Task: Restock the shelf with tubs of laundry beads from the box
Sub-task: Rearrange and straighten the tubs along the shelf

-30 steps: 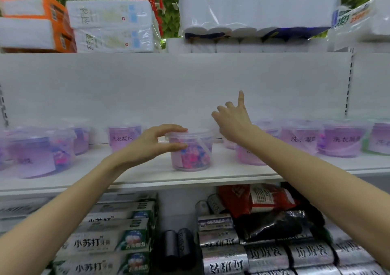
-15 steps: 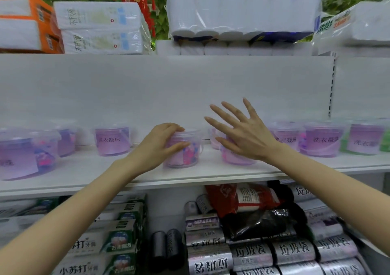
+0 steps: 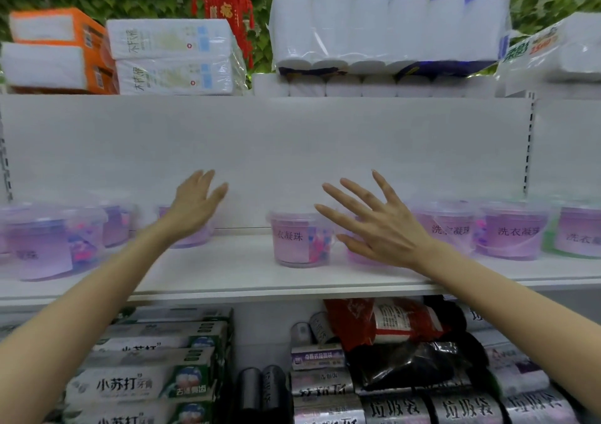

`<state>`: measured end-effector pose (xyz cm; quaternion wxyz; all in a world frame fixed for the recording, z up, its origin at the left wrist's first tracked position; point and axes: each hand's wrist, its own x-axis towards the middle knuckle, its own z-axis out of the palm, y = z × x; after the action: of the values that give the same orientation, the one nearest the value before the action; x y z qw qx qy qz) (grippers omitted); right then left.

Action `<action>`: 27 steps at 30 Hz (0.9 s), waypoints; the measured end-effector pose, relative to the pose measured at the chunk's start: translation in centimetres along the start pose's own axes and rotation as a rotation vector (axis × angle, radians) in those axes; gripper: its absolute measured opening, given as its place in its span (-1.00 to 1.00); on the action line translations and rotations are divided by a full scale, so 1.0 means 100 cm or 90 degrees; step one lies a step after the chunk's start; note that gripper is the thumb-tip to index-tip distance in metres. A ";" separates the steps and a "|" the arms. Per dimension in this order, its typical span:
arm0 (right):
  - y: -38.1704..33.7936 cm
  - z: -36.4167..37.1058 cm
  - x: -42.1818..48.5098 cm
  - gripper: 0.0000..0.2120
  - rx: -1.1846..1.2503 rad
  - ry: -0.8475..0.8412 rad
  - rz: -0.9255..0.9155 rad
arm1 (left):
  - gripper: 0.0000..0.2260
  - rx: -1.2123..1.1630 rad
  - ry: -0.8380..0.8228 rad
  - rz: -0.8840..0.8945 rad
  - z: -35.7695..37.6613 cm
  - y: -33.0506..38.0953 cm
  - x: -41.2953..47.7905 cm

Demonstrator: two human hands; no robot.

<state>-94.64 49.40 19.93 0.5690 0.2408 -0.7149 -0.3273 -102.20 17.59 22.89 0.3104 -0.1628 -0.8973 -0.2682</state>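
A clear tub of laundry beads [image 3: 300,240] with a purple label stands alone on the white shelf [image 3: 247,270], between my two hands. My left hand [image 3: 195,205] hovers to its left with straight fingers, in front of another purple tub [image 3: 192,240], and holds nothing. My right hand [image 3: 374,222] is spread wide just right of the middle tub, covering a tub behind it [image 3: 357,256]. More purple tubs [image 3: 510,233] line the shelf to the right and at the far left [image 3: 48,244]. The box is out of sight.
A green tub [image 3: 575,235] sits at the right end of the row. Packs of tissue and toilet rolls [image 3: 387,30] fill the top shelf. Toothpaste cartons [image 3: 140,381] and rolls of bin bags [image 3: 422,407] lie on the shelf below.
My left hand has let go of the middle tub and lifted away to the left, fingers now straight. My right hand stays spread beside the tub.
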 end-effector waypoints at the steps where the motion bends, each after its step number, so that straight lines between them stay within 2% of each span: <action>1: -0.003 0.000 0.002 -0.52 0.001 0.014 -0.012 | -0.50 0.035 -0.031 -0.051 -0.005 -0.020 0.006; 4: -0.010 0.001 0.012 -0.52 0.008 0.039 -0.021 | -0.49 0.126 -0.134 -0.157 -0.007 -0.053 0.008; 8: -0.015 0.005 0.011 -0.50 -0.008 0.058 0.037 | -0.64 0.125 -0.064 -0.156 0.006 -0.059 0.014; 12: -0.013 0.008 0.004 -0.50 -0.018 0.076 0.123 | -0.79 0.124 -0.016 -0.015 0.016 -0.046 0.019; 16: -0.016 0.010 0.004 -0.49 0.026 0.043 0.134 | -0.81 0.095 -0.050 0.108 0.027 -0.008 0.032; 18: -0.016 0.009 0.001 -0.48 0.050 0.033 0.149 | -0.78 0.081 -0.088 0.079 0.027 0.004 0.039; 21: -0.014 0.007 -0.003 -0.49 0.051 0.018 0.167 | -0.60 0.138 -0.149 0.006 0.024 0.003 0.044; 23: -0.015 0.006 -0.004 -0.48 0.050 0.009 0.167 | -0.58 0.151 -0.135 -0.031 0.022 -0.005 0.045; 27: -0.015 0.006 -0.003 -0.49 0.053 -0.007 0.168 | -0.61 0.076 -0.077 -0.150 0.012 -0.026 0.053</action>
<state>-95.25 48.69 18.56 0.5929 0.1662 -0.7564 -0.2206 -107.96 16.91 24.50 0.2309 -0.0536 -0.9417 -0.2387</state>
